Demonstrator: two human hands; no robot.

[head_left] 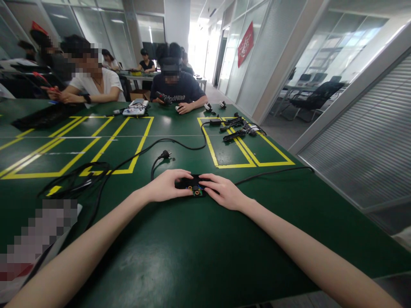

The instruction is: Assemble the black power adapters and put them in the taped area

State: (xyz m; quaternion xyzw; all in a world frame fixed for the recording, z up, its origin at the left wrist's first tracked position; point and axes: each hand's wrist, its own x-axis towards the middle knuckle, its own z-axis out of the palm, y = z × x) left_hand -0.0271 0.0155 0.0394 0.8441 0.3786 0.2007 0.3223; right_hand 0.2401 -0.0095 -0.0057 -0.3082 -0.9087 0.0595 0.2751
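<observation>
Held between fingers of left hand (165, 186) and right hand (225, 192), well inside the near edge of the bench (224, 256): black module (193, 188) with exposed board (197, 193). Liable to scraping under thumb pressure, or slipping through uneven grip.

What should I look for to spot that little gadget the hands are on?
Start at the big green table and find the left hand and right hand near the picture's middle. Between them is a small black gadget. Unlike the black plug beyond the left hand, it shows a bit of green and coppery rings.
</observation>
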